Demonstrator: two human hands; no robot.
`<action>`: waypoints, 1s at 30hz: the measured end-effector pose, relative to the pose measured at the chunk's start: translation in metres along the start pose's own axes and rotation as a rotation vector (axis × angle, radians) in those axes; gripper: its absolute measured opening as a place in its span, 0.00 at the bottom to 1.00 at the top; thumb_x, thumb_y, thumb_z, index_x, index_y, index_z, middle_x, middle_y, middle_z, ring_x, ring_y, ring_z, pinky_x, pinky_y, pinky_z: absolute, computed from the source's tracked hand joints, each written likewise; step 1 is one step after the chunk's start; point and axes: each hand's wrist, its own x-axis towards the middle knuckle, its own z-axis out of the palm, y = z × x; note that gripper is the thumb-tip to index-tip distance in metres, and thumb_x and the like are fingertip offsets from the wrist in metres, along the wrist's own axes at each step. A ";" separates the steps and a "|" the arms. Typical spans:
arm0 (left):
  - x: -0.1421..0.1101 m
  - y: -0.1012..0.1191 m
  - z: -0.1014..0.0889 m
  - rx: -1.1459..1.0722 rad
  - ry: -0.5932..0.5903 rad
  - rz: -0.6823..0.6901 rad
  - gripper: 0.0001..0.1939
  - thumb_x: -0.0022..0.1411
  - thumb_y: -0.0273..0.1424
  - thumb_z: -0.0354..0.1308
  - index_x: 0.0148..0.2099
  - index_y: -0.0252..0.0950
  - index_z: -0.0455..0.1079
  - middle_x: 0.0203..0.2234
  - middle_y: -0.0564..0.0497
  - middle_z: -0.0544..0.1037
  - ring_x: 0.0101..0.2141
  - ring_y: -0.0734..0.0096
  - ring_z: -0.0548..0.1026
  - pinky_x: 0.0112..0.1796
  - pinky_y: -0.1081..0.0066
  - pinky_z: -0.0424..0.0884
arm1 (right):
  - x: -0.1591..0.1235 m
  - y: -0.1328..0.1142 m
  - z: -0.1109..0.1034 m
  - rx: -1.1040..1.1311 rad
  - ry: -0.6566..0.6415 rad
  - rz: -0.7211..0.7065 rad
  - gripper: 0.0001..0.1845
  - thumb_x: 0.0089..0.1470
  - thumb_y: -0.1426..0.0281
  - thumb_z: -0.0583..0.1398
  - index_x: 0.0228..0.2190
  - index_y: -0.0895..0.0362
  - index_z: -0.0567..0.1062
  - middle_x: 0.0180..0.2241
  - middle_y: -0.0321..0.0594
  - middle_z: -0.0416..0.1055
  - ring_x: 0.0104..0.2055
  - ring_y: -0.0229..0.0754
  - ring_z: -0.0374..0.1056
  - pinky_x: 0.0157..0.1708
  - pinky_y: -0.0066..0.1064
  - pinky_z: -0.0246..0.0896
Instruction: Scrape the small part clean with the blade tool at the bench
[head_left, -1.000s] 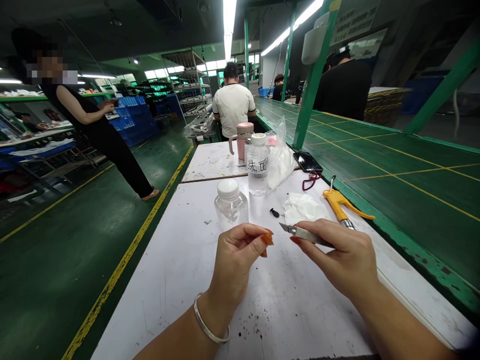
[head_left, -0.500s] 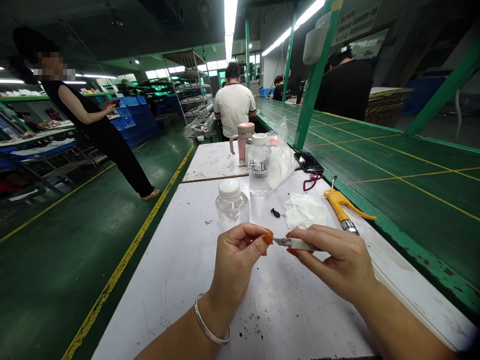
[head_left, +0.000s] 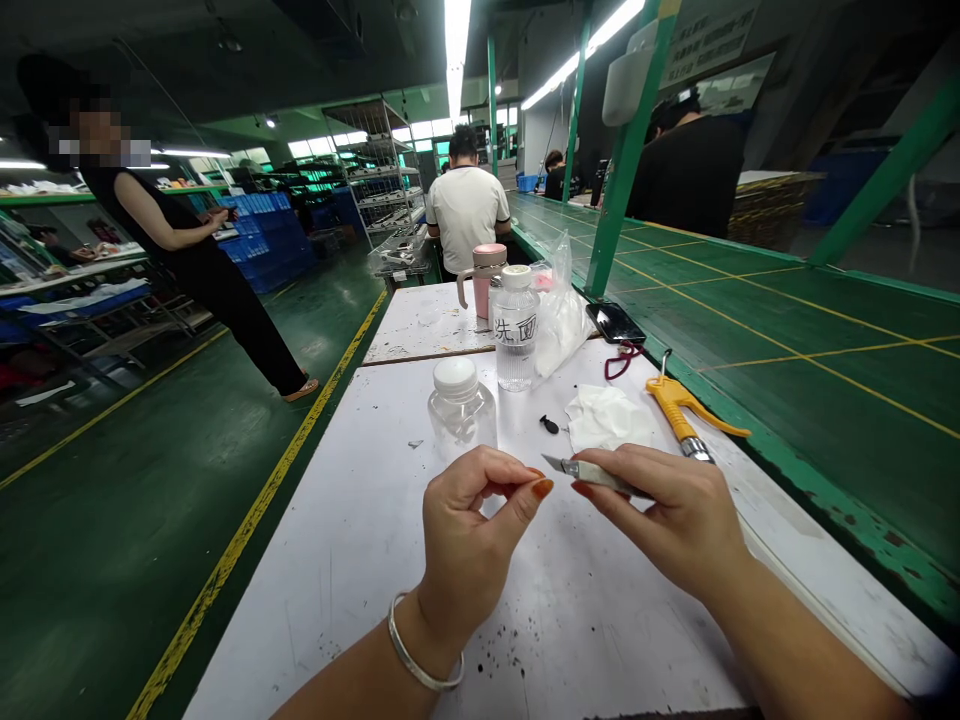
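In my right hand (head_left: 667,510) is a craft knife (head_left: 600,475), gripped by its pale handle with the pointed blade aimed left. My left hand (head_left: 480,530) is closed in a pinch just left of the blade tip; whatever sits between thumb and forefinger is too small or hidden to make out. Blade and left fingertips are slightly apart. Beyond my left hand stands a clear jar (head_left: 463,410) with a white lid. A small black piece (head_left: 549,424) lies on the white table (head_left: 360,560), beside a crumpled white tissue (head_left: 609,418).
A yellow air blow gun (head_left: 686,415) lies on the right, near a phone (head_left: 615,322) and a dark red cord loop (head_left: 622,361). Behind the jar stand a ribbed bottle (head_left: 516,340), a pink mug (head_left: 489,280) and a plastic bag (head_left: 561,320). A green conveyor (head_left: 810,330) borders the table.
The knife blade has come away from my left fingertips and now tilts upward to the left. My left hand has turned slightly, still pinching.
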 end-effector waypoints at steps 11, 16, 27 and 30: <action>0.002 -0.004 0.000 -0.049 0.035 -0.069 0.04 0.58 0.28 0.68 0.31 0.38 0.76 0.26 0.55 0.76 0.30 0.77 0.72 0.33 0.76 0.71 | -0.001 0.001 -0.001 -0.022 0.018 0.044 0.05 0.58 0.71 0.64 0.38 0.56 0.80 0.27 0.35 0.77 0.23 0.33 0.67 0.23 0.25 0.59; 0.003 -0.003 0.000 -0.132 0.033 -0.136 0.04 0.57 0.29 0.68 0.31 0.38 0.76 0.26 0.55 0.76 0.29 0.77 0.72 0.33 0.77 0.70 | -0.001 0.001 -0.001 -0.014 0.011 0.040 0.06 0.59 0.71 0.64 0.38 0.56 0.80 0.26 0.36 0.76 0.22 0.34 0.67 0.22 0.26 0.59; 0.006 -0.001 -0.001 -0.387 0.006 -0.376 0.03 0.58 0.31 0.67 0.33 0.38 0.79 0.27 0.54 0.77 0.28 0.79 0.71 0.31 0.78 0.69 | 0.001 0.000 0.000 0.001 0.005 0.044 0.04 0.58 0.72 0.64 0.37 0.56 0.80 0.27 0.36 0.77 0.23 0.35 0.68 0.24 0.26 0.60; 0.008 -0.001 -0.002 -0.468 -0.029 -0.413 0.02 0.58 0.30 0.66 0.33 0.38 0.78 0.28 0.54 0.77 0.27 0.80 0.70 0.31 0.78 0.68 | 0.001 -0.001 0.000 0.004 0.003 0.043 0.04 0.57 0.73 0.64 0.37 0.56 0.79 0.26 0.35 0.76 0.22 0.33 0.67 0.23 0.25 0.59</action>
